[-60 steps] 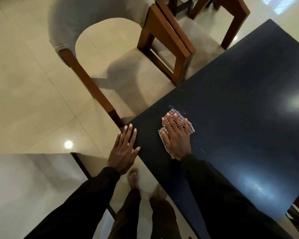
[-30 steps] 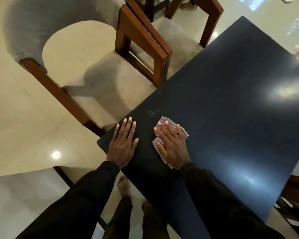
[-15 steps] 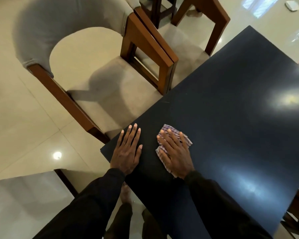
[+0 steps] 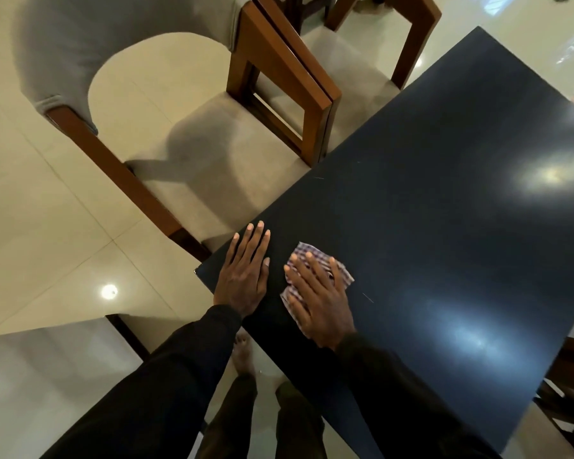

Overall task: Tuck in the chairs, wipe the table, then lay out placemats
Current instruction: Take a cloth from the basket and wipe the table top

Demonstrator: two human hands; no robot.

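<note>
**Both hands flat on the dark table, cloth under the right**

Nearest, two dark sleeves point(image 4: 186, 366) reach forward, and a bare foot point(image 4: 242, 352) stands on the pale tiled floor point(image 4: 47, 226) beside the table's near-left edge.

The left hand point(image 4: 242, 279) lies palm down at the near-left corner of the table point(image 4: 444, 193). Its fingers are straight and close together, and it has hold of nothing.

Just to its right, apart from it, the right hand point(image 4: 318, 299) presses flat on a checked cloth point(image 4: 344, 277). Its fingers are spread and straight and lie on top of the fabric, not curled round it. The cloth lies folded on the tabletop near that same corner and shows past the fingertips and on both sides of the hand.

The tabletop is glossy and almost black, with bright patches of reflected light toward the right.

Farther on, along the table's left edge, the near chair point(image 4: 196, 154) has a wooden frame, a beige seat and a grey curved back. The front of its seat reaches the table edge. The far chair point(image 4: 345, 64) stands just beyond it, their wooden arms side by side, and its seat also meets the table's edge.
</note>
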